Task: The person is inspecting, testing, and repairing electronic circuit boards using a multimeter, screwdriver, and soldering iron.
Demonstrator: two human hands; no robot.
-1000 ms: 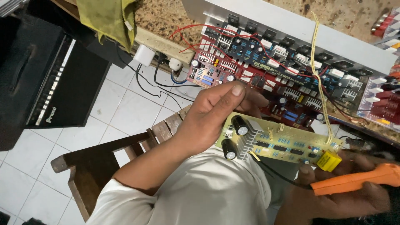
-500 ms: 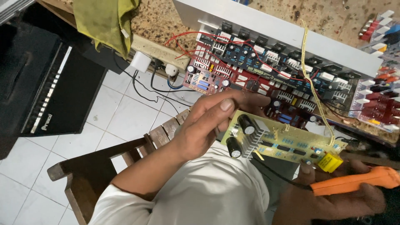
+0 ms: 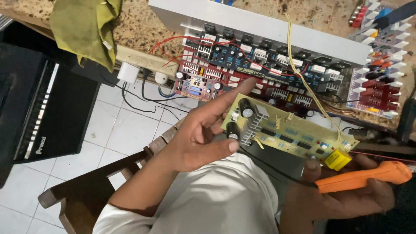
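A black speaker cabinet [image 3: 39, 112] stands on the white tiled floor [image 3: 125, 130] at far left, and a green cloth [image 3: 86, 30] droops from the speckled surface [image 3: 138, 26] at upper left. At centre, the left hand [image 3: 199, 138] pinches the near end of a pale yellow circuit board [image 3: 290, 132] between thumb and fingers, holding it tilted above the lap. The board carries two black cylindrical capacitors, a ribbed silver heat sink, rows of small dark chips and a yellow block at its right end. Behind it lies a large red amplifier board [image 3: 268, 73] with red wires. At lower right, the right hand [image 3: 346, 195] is closed around an orange tool [image 3: 364, 177] just beneath the board's right end.
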